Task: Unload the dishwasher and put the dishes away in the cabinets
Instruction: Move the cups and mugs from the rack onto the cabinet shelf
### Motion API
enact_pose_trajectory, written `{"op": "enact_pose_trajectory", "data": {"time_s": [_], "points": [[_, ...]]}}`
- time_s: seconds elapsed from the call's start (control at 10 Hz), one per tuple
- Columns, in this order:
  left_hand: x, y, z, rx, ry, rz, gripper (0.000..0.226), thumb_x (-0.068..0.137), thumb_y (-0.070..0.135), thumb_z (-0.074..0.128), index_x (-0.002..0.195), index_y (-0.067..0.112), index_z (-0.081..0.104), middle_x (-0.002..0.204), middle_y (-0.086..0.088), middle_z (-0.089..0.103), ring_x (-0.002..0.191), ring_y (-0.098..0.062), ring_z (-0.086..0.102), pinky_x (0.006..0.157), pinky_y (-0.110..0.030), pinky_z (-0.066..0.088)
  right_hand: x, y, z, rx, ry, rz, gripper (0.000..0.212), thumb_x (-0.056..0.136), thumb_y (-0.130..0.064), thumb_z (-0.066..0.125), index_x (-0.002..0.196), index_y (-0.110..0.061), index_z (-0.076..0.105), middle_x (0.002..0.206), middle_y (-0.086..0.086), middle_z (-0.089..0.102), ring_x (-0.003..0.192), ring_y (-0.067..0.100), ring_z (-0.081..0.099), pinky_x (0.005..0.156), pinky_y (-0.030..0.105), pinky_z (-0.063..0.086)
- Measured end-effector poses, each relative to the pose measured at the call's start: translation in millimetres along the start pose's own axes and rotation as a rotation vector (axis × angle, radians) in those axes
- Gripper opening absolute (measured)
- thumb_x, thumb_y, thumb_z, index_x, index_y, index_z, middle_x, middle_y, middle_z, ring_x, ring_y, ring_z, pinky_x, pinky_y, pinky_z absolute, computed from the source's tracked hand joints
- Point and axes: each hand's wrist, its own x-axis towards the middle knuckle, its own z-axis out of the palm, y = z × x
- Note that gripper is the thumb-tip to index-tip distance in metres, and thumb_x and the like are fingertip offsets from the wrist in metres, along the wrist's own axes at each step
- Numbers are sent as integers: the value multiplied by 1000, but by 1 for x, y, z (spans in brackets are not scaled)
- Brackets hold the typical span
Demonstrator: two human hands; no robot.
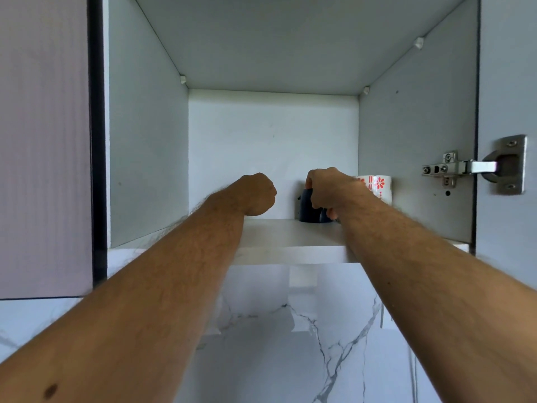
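Arms reach into the open cabinet, where the left hand (257, 194) hangs fisted and empty over the shelf (290, 245). Toward its back right corner, the right hand (328, 190) grips a dark mug (308, 209) beside a floral mug (377, 184); best seated flat, clear of its neighbour, before letting go.

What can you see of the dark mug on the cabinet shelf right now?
The dark mug looks navy blue with a glossy, ceramic-like surface. It stands on the cabinet shelf, toward the back and right of centre. The right hand curls over it from above, hiding its top and right side. A white mug with red flowers stands further right; contact between them is hidden.
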Motion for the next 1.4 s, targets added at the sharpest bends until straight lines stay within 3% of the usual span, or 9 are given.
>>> {"op": "enact_pose_trajectory", "data": {"time_s": [0.1, 0.2, 0.3, 0.4, 0.5, 0.7, 1.0, 1.2, 1.4], "points": [[-2, -1, -1, -29, 14, -16, 30, 100, 13, 40, 74, 29, 44, 108, 0, 50, 96, -19, 45, 86, -29, 40, 2, 1, 2, 32, 6, -18, 32, 90, -10, 57, 123, -7, 56, 117, 15, 58, 81, 31, 59, 71, 35, 51], [-5, -1, -1, -59, 26, -34, 35, 100, 12, 40, 70, 30, 40, 108, 1, 49, 97, -18, 45, 76, -24, 40, 4, 1, 2, 128, 52, -45, 32, 89, -9, 53, 120, -7, 57, 116, 15, 56, 80, 32, 60, 71, 37, 52], [-8, -5, 2, -81, 44, -10, 24, 98, 10, 41, 88, 20, 60, 114, 0, 55, 105, -19, 49, 80, -25, 41, -4, -4, -3, 209, 104, -46, 25, 87, -12, 56, 111, -7, 62, 110, 13, 58, 83, 33, 65, 78, 42, 59], [-15, -7, 2, -119, 117, -1, 35, 95, 12, 47, 124, 19, 64, 136, 1, 57, 127, -20, 49, 103, -26, 37, -13, -7, -8, 252, 166, -38, 20, 86, -15, 56, 102, -9, 66, 104, 11, 62, 83, 32, 65, 77, 42, 60], [-28, 3, -3, -120, 190, 45, 44, 89, 6, 48, 130, 18, 61, 135, -1, 58, 128, -21, 49, 108, -30, 38, -33, -6, -12, 262, 219, -30, 21, 84, -18, 55, 99, -13, 69, 103, 10, 65, 88, 31, 63, 79, 37, 57], [-73, 23, -4, -204, 436, 68, 53, 84, 6, 45, 130, 27, 59, 124, -3, 63, 121, -22, 51, 95, -34, 46, -84, 6, -26, 234, 264, 1, 22, 84, -23, 54, 97, -21, 70, 101, 6, 67, 89, 31, 63, 75, 33, 54], [-189, 47, -10, -264, 651, 230, 51, 74, -8, 46, 116, 15, 62, 103, 2, 60, 118, -18, 45, 79, -26, 45, -185, 0, -46, 187, 359, 70, 25, 88, -28, 51, 102, -20, 70, 102, 11, 67, 93, 33, 61, 81, 38, 55], [-251, 53, -4, -179, 647, 206, 44, 73, -4, 48, 111, 15, 64, 98, 0, 65, 105, -24, 52, 73, -31, 46, -253, -10, -44, 142, 310, 126, 33, 91, -31, 50, 114, -13, 65, 103, 13, 64, 84, 30, 57, 73, 31, 47], [-316, 56, 21, -179, 504, 123, 45, 78, 5, 55, 120, 18, 63, 115, 1, 67, 111, -24, 53, 89, -37, 49, -328, -6, -31, 108, 243, 158, 27, 85, -24, 52, 104, -16, 70, 102, 10, 69, 90, 32, 62, 74, 32, 49]]}}
